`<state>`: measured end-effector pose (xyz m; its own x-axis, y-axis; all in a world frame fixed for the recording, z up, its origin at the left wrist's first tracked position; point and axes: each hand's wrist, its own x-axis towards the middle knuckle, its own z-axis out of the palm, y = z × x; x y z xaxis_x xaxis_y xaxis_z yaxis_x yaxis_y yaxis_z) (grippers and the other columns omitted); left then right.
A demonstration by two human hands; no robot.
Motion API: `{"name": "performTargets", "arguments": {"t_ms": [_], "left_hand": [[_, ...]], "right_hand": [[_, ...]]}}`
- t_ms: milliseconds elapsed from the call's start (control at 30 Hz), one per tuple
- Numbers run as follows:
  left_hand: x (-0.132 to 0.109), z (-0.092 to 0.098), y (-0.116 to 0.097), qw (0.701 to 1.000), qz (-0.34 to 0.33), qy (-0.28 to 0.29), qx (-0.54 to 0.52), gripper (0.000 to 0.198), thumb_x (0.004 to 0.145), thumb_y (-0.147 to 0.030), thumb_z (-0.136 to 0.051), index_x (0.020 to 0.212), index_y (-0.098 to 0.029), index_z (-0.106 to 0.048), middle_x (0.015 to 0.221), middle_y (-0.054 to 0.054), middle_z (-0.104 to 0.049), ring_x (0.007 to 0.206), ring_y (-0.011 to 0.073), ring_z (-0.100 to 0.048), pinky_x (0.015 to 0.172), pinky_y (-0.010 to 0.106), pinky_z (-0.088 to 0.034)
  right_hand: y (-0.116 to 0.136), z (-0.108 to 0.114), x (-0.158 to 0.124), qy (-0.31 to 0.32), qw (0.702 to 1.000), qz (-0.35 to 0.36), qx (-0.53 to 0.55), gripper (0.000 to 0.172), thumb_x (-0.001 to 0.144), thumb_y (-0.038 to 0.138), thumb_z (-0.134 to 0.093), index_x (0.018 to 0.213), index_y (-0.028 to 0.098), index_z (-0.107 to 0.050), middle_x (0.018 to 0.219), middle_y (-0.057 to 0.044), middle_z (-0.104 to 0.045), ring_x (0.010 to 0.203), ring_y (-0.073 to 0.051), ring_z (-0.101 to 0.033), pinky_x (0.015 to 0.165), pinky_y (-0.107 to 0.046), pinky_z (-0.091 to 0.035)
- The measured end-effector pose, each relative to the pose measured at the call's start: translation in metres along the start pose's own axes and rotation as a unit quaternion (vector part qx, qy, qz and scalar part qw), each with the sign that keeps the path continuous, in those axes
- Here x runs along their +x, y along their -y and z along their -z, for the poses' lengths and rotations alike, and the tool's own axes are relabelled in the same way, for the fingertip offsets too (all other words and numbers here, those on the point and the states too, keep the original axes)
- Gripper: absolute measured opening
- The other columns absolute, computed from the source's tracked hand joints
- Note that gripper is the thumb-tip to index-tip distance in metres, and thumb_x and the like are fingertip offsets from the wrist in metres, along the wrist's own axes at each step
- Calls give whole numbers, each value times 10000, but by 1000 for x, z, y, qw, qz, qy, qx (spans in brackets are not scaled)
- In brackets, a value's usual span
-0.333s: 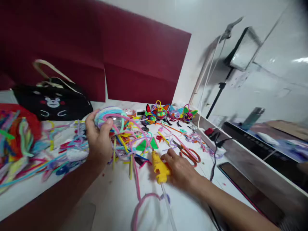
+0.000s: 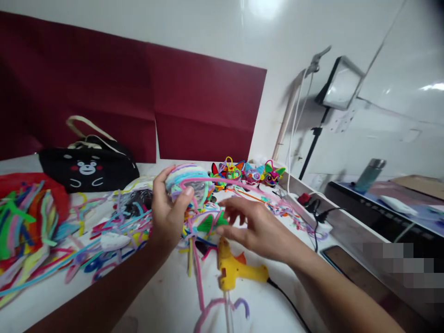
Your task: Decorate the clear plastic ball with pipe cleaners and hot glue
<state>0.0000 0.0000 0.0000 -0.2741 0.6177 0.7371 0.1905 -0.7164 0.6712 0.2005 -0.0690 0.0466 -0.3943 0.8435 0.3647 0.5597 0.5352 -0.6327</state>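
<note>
My left hand is closed around a clear ball wrapped in pastel pipe cleaners, thumb toward me. From the ball a pink pipe cleaner stretches out to the right. My right hand hovers to the right of the ball, fingers bent and apart, with nothing visible in them. Just below it a yellow hot glue gun lies on the white table, a clear glue stick poking out of its back end. Green pipe-cleaner triangles lie between my hands, partly behind my right fingertips.
Finished pipe-cleaner animal heads stand at the back. Loose pipe cleaners and a red bag spread on the left, before a black bag. To the right are a power strip and a phone.
My right hand has let go of the glue gun, now on the table, and risen toward the ball. The left hand with the ball appears further right; the view has shifted too.
</note>
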Motion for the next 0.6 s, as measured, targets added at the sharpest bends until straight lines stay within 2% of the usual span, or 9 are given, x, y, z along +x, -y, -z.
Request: {"name": "performTargets", "arguments": {"t_ms": [33, 100, 200, 300, 433, 500, 600], "left_hand": [[1, -4, -5, 1000, -2, 5, -15, 554, 889, -383, -625, 1403, -238, -478, 1371, 88, -570, 1232, 300, -580, 1087, 440, -477], [3, -9, -14, 999, -4, -1, -35, 562, 869, -372, -649, 1389, -233, -493, 1383, 93, -564, 1255, 298, -568, 1098, 448, -466], [7, -10, -23, 999, -14, -11, -29, 590, 842, -379, -672, 1378, -211, -490, 1372, 106, -569, 1251, 296, -576, 1091, 456, -473], [6, -7, -29, 1000, -22, 13, -15, 612, 829, -386, -682, 1376, -197, -481, 1360, 113, -581, 1227, 293, -599, 1068, 454, -496], [3, -4, -36, 999, 0, 52, -11, 614, 840, -387, -679, 1393, -223, -469, 1371, 102, -584, 1195, 284, -625, 1054, 453, -509], [1, -4, -40, 997, 12, 72, -20, 606, 850, -375, -666, 1400, -228, -459, 1344, 94, -608, 1164, 274, -647, 1018, 428, -536], [-1, -2, -46, 996, 1, 89, -15, 595, 856, -365, -655, 1401, -230, -457, 1350, 85, -610, 1195, 276, -633, 1016, 407, -537]], "right_hand": [[5, -1, 9, -33, 996, -2, 82, 377, 858, 399, -743, 1155, 203, -617, 929, -22, -674, 798, -164, -630, 722, -308, -493], [12, -4, 26, -84, 966, -12, 246, 441, 755, 495, -815, 997, 195, -600, 760, 31, -611, 650, -123, -564, 569, -251, -443], [16, -6, 46, -137, 928, -3, 347, 518, 642, 496, -891, 923, 211, -563, 647, 81, -551, 544, -85, -490, 497, -219, -390], [17, -5, 55, -156, 916, 37, 367, 479, 646, 482, -892, 903, 214, -590, 652, 70, -578, 545, -83, -505, 499, -220, -417], [16, -5, 53, -158, 910, 110, 368, 302, 771, 448, -814, 850, 205, -652, 676, 43, -614, 565, -90, -543, 521, -232, -461], [16, -6, 49, -167, 914, 141, 341, 199, 837, 381, -772, 821, 205, -679, 704, 32, -632, 606, -93, -570, 557, -235, -474], [17, -3, 39, -198, 931, 191, 240, 84, 892, 278, -730, 832, 221, -718, 766, 21, -665, 701, -106, -609, 641, -249, -490]]}}
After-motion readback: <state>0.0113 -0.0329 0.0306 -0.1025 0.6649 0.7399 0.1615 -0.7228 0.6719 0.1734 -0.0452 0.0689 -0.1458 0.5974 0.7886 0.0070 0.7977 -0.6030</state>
